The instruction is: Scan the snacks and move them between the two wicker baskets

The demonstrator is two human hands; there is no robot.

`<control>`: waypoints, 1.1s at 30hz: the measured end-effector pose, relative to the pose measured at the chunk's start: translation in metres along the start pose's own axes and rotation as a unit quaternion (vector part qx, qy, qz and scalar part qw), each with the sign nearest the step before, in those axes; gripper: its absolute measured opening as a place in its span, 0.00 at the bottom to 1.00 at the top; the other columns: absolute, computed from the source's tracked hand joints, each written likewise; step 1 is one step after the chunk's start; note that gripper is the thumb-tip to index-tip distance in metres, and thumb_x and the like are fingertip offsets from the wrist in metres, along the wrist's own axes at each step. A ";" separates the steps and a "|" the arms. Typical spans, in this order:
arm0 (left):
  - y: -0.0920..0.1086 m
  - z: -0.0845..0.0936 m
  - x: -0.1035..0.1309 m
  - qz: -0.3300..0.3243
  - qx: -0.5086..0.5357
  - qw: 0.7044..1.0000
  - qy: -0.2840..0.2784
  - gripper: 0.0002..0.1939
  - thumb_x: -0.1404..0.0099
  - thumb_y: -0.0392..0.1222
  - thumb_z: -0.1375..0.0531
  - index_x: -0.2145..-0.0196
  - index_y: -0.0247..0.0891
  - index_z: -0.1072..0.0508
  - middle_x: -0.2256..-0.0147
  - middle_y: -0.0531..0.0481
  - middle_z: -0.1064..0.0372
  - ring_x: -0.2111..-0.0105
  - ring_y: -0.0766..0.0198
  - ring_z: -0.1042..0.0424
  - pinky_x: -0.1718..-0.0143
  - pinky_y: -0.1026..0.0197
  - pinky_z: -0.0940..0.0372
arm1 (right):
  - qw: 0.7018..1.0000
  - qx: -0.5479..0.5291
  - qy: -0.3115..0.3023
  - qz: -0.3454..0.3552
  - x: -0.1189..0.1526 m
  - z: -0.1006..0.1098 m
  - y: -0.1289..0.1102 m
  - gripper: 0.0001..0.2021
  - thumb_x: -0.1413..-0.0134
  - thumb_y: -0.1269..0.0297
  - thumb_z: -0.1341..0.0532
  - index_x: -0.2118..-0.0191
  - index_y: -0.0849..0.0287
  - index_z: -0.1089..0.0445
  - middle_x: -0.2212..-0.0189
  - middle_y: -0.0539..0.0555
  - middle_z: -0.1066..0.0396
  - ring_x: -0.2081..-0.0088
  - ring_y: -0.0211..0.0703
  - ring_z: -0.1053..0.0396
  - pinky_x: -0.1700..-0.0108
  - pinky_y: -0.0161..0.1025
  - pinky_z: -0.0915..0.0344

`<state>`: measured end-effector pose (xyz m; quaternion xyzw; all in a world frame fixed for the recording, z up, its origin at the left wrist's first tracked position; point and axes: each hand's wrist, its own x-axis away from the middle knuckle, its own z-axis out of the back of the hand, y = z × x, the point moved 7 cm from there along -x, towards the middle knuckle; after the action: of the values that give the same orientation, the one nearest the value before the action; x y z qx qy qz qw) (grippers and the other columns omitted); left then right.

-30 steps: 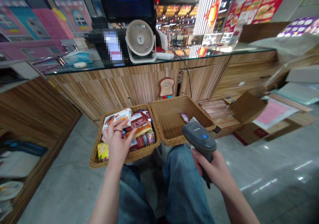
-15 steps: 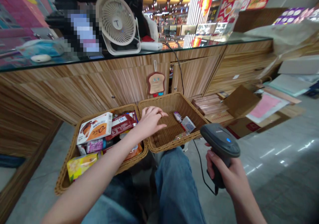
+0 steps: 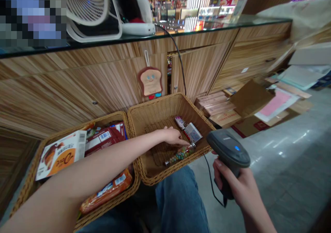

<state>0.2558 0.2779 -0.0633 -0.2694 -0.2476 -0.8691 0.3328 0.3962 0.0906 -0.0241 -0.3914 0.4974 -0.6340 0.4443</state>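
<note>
My left hand [image 3: 173, 135] reaches down into the right wicker basket [image 3: 155, 110]. Its index finger stretches toward the capped end of a clear tube of colourful candies [image 3: 181, 155]; whether it touches is unclear, and the hand holds nothing. Beside the tube lie a white-and-red packet [image 3: 193, 133] and a small purple wrapped item [image 3: 180, 122]. To the basket's right, my right hand [image 3: 240, 183] grips a dark barcode scanner [image 3: 229, 148] with a lit blue spot. Its fingers wrap the handle.
The left wicker basket [image 3: 123, 117] holds a Dove box [image 3: 62, 153], dark red packages [image 3: 104, 138] and an orange packet [image 3: 108, 191], partly behind my forearm. A black cable [image 3: 181, 58] hangs from the glass-topped counter [image 3: 207, 32]. Cardboard boxes [image 3: 252, 98] stand at right.
My left hand has moved down and right, deeper into the right basket, toward the candy tube. The view has shifted closer to the baskets. My right hand still holds the scanner.
</note>
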 end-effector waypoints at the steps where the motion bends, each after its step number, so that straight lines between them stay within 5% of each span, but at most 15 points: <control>1: 0.003 -0.002 -0.003 -0.004 0.004 1.000 -0.014 0.33 0.33 0.74 0.47 0.49 0.51 0.17 0.46 0.44 0.22 0.38 0.41 0.35 0.36 0.37 0.43 | 1.000 0.000 0.001 -0.001 -0.001 0.000 0.000 0.31 0.31 0.44 0.38 0.83 0.56 0.36 0.85 0.50 0.36 0.81 0.38 0.39 0.74 0.35 0.40; 8: 0.007 -0.010 -0.011 -0.017 0.022 0.997 -0.078 0.27 0.33 0.69 0.41 0.57 0.45 0.16 0.52 0.46 0.19 0.48 0.48 0.25 0.38 0.41 0.39 | 1.000 0.010 0.000 -0.002 -0.006 -0.001 0.003 0.29 0.31 0.45 0.37 0.81 0.57 0.35 0.86 0.49 0.36 0.81 0.38 0.40 0.73 0.35 0.39; 11: -0.010 0.014 -0.010 0.024 -0.015 1.000 0.012 0.19 0.31 0.60 0.38 0.59 0.44 0.16 0.54 0.46 0.18 0.49 0.49 0.24 0.38 0.40 0.40 | 1.000 0.014 -0.017 0.005 -0.008 -0.002 0.005 0.30 0.30 0.45 0.38 0.81 0.57 0.34 0.86 0.50 0.35 0.81 0.38 0.38 0.74 0.35 0.38; 15: -0.020 0.040 -0.003 0.048 -0.053 0.988 0.139 0.17 0.28 0.52 0.40 0.50 0.42 0.20 0.44 0.40 0.24 0.40 0.43 0.31 0.36 0.38 0.45 | 1.000 0.009 -0.019 0.013 -0.007 -0.002 0.005 0.30 0.30 0.45 0.38 0.82 0.57 0.34 0.85 0.50 0.35 0.81 0.38 0.38 0.74 0.35 0.38; 18: -0.001 0.030 -0.003 -0.044 -0.049 0.984 0.166 0.26 0.27 0.62 0.44 0.42 0.44 0.26 0.40 0.41 0.28 0.37 0.45 0.35 0.37 0.41 0.45 | 1.000 0.003 -0.002 0.007 -0.005 -0.002 0.002 0.31 0.31 0.44 0.37 0.82 0.56 0.35 0.85 0.50 0.36 0.81 0.38 0.38 0.74 0.36 0.38; 21: 0.014 0.007 -0.008 -0.106 -0.093 0.978 0.151 0.35 0.34 0.63 0.37 0.35 0.44 0.32 0.37 0.38 0.33 0.34 0.42 0.41 0.35 0.40 0.49 | 1.000 -0.003 0.017 0.003 -0.002 -0.002 -0.002 0.31 0.32 0.43 0.37 0.83 0.55 0.37 0.86 0.50 0.37 0.81 0.39 0.39 0.75 0.36 0.39; 24: 0.007 -0.002 -0.016 -0.078 -0.157 0.975 0.139 0.38 0.41 0.56 0.28 0.37 0.41 0.29 0.37 0.34 0.34 0.36 0.39 0.41 0.34 0.40 0.52 | 1.000 -0.002 0.021 0.003 0.000 0.000 -0.003 0.30 0.32 0.42 0.37 0.82 0.54 0.38 0.85 0.49 0.37 0.81 0.39 0.39 0.75 0.35 0.38; 29: -0.014 0.020 -0.017 -0.024 -0.187 0.961 0.203 0.16 0.33 0.40 0.37 0.49 0.36 0.20 0.41 0.33 0.31 0.38 0.42 0.39 0.33 0.39 0.56 | 1.000 0.008 0.005 0.001 0.001 0.003 0.004 0.30 0.32 0.44 0.37 0.82 0.55 0.38 0.85 0.50 0.36 0.81 0.39 0.38 0.74 0.36 0.37; 33: -0.023 0.016 -0.024 -0.015 -0.145 0.978 0.147 0.28 0.41 0.51 0.29 0.45 0.39 0.22 0.39 0.34 0.33 0.37 0.38 0.41 0.36 0.39 0.49 | 1.000 0.008 -0.001 0.008 0.000 0.005 0.004 0.30 0.32 0.44 0.37 0.81 0.56 0.37 0.85 0.50 0.35 0.81 0.39 0.37 0.74 0.35 0.36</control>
<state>0.2597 0.3130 -0.0727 -0.1805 -0.0718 -0.9306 0.3102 0.4011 0.0885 -0.0274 -0.3843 0.4951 -0.6342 0.4528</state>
